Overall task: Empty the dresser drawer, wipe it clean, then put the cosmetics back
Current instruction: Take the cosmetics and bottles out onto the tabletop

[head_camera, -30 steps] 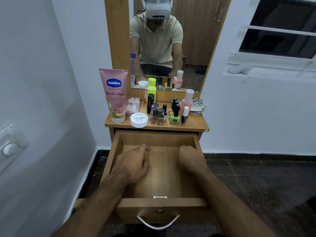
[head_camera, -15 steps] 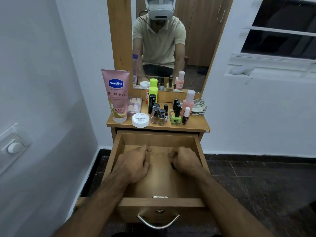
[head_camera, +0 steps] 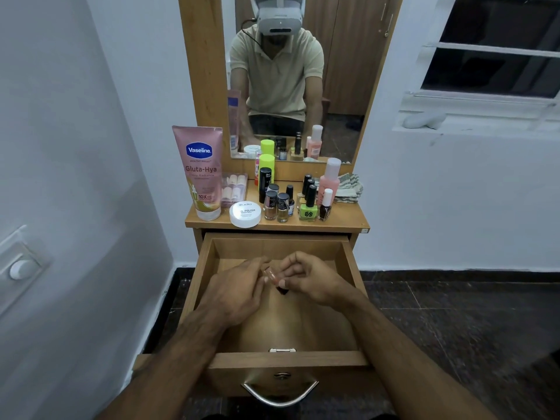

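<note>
The wooden drawer [head_camera: 345, 268] is pulled out below the dresser top [head_camera: 342, 221]. Over its middle, my right hand [head_camera: 315, 280] pinches a small nail polish bottle [head_camera: 270, 274] with peach contents and a dark cap pointing toward me. My left hand [head_camera: 235, 291] hovers beside it, fingertips touching the bottle's far end. The rest of the drawer floor that I can see is bare. On the dresser top stand a pink Vaseline tube [head_camera: 201, 174], a white round jar [head_camera: 245, 214], several nail polish bottles [head_camera: 280, 206], a green bottle [head_camera: 308, 207] and a pink remover bottle [head_camera: 329, 183].
A folded checked cloth [head_camera: 348, 187] lies at the back right of the dresser top. The mirror [head_camera: 291, 77] rises behind it. A white wall stands close on the left, with a switch [head_camera: 21, 268]. Dark tiled floor lies to the right. The drawer handle [head_camera: 280, 395] faces me.
My right hand moved left from the drawer's right side to meet the left hand, and lifted a small nail polish bottle into view between both hands.
</note>
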`<state>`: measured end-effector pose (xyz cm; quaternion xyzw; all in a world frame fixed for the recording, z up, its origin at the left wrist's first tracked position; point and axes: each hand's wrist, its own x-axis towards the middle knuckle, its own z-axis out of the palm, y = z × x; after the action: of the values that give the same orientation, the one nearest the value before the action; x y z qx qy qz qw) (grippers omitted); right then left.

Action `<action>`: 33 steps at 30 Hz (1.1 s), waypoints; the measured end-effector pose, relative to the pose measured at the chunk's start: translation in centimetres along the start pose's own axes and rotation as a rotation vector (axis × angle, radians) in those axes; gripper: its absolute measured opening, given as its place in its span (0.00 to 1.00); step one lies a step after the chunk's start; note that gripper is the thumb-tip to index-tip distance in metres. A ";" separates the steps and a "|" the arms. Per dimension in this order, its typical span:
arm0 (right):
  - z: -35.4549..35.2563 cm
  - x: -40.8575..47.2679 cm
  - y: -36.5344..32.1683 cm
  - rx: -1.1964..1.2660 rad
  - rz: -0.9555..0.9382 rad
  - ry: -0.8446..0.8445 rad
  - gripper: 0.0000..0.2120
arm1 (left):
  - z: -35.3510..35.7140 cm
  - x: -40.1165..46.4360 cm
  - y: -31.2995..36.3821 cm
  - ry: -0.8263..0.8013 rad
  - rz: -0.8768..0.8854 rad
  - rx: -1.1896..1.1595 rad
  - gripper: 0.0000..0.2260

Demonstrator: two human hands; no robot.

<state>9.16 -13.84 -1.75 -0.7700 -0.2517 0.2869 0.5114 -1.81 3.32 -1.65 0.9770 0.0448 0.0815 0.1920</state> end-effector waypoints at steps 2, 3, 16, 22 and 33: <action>0.1 0.0 0.0 0.053 -0.034 -0.029 0.14 | 0.1 0.0 -0.1 0.018 0.040 -0.002 0.17; 0.0 0.0 0.1 0.081 -0.036 -0.029 0.14 | 0.1 0.1 -0.1 0.031 0.044 -0.003 0.15; -1.1 0.1 0.1 0.140 -0.055 0.036 0.11 | 0.0 0.2 -0.1 0.137 -0.058 -0.086 0.09; -1.3 -0.2 -0.8 0.261 -0.114 0.078 0.14 | -0.4 0.2 0.2 0.132 -0.076 -0.059 0.09; -0.6 -0.8 -1.6 0.195 -0.215 0.082 0.14 | -0.3 0.2 0.4 0.035 -0.009 -0.010 0.14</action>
<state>8.82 -14.22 0.07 -0.6963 -0.2827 0.2220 0.6213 -1.67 3.09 -1.19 0.9742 0.0523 0.0980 0.1965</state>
